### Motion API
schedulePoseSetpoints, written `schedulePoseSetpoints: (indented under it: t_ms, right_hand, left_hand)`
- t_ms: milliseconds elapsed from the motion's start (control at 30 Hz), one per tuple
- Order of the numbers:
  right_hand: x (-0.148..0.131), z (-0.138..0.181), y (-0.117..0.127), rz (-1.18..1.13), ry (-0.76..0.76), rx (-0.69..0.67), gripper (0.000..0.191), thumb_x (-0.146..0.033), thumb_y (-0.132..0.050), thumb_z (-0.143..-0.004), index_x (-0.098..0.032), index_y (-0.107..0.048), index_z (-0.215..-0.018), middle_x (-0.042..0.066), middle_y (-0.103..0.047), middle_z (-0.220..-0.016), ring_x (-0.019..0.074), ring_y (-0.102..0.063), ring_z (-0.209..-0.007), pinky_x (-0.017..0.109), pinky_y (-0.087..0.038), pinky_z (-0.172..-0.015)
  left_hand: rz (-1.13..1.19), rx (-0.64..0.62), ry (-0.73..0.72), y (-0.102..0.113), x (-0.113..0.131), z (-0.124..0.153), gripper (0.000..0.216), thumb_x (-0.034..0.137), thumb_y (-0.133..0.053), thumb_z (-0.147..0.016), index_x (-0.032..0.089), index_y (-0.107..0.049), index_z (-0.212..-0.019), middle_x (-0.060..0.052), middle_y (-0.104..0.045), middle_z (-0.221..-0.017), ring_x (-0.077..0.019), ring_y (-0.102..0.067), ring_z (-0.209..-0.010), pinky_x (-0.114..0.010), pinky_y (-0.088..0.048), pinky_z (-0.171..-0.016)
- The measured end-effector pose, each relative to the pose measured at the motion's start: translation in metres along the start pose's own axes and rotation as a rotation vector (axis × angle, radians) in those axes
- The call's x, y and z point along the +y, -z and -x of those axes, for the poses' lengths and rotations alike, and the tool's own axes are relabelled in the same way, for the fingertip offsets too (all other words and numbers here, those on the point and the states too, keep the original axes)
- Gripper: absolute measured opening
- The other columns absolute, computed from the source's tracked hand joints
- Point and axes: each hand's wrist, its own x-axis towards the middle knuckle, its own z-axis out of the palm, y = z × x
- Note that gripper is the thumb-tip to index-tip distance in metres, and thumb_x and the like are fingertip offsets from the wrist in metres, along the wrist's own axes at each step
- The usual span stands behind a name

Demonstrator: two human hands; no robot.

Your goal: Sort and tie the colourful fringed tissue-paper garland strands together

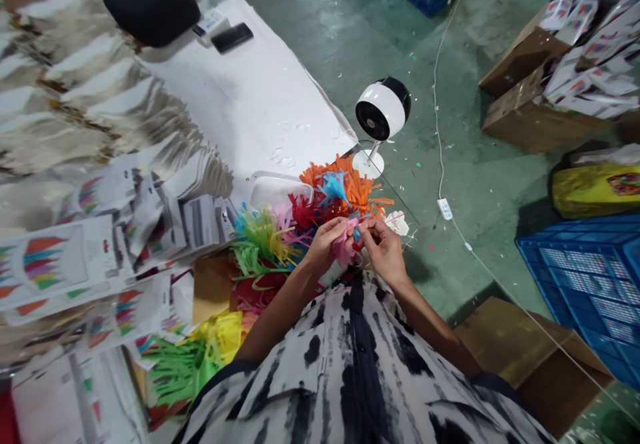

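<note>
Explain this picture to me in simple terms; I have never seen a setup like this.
No machine here: a person works with two bare hands. The single picture comes from a camera worn on their head, facing forward and down, so their patterned shirt shows below. The left hand holds a pink fringe; the right hand is close beside it, its exact grip too small to make out. Just beyond lies orange fringe. A white surface bears a flat black object, perhaps a phone. Printed packets are piled at the left.
</note>
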Motion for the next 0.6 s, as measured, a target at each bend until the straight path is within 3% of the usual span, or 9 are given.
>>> schedulePoseSetpoints:
  t_ms: [133,300,600]
  right_hand:
    - [-0.004,0.001,0.002,-0.037,0.043,-0.083,0.029,-0.049,-0.064,-0.100,-0.025,-0.063,-0.116,-0.004,-0.065,-0.071,0.0159,-0.062,-0.064,0.029,-0.049,-0.064]
    - [-0.002,0.003,0.000,-0.113,0.059,-0.080,0.042,-0.045,-0.065,-0.100,-0.029,-0.050,-0.137,-0.006,-0.064,-0.070,0.0180,-0.065,-0.065,0.033,-0.053,-0.069]
    - [-0.001,0.002,0.000,-0.116,0.027,-0.070,0.050,-0.050,-0.065,-0.100,-0.030,-0.048,-0.142,-0.004,-0.066,-0.072,0.0213,-0.067,-0.067,0.037,-0.054,-0.071]
  left_hand:
    - [0.043,0.050,-0.011,-0.001,-0.006,-0.007,0.038,0.047,-0.083,-0.083,0.016,-0.062,-0.079,0.003,-0.059,-0.070,-0.0063,-0.052,-0.055,-0.020,-0.044,-0.055]
    - [0.045,0.033,-0.006,-0.004,-0.011,-0.007,0.038,0.050,-0.082,-0.083,0.017,-0.061,-0.081,0.003,-0.057,-0.062,-0.0094,-0.054,-0.053,-0.023,-0.044,-0.054]
    - [-0.035,0.013,-0.014,-0.004,-0.016,-0.003,0.038,0.049,-0.081,-0.084,0.019,-0.057,-0.083,0.003,-0.059,-0.068,-0.0081,-0.050,-0.053,-0.024,-0.043,-0.054]
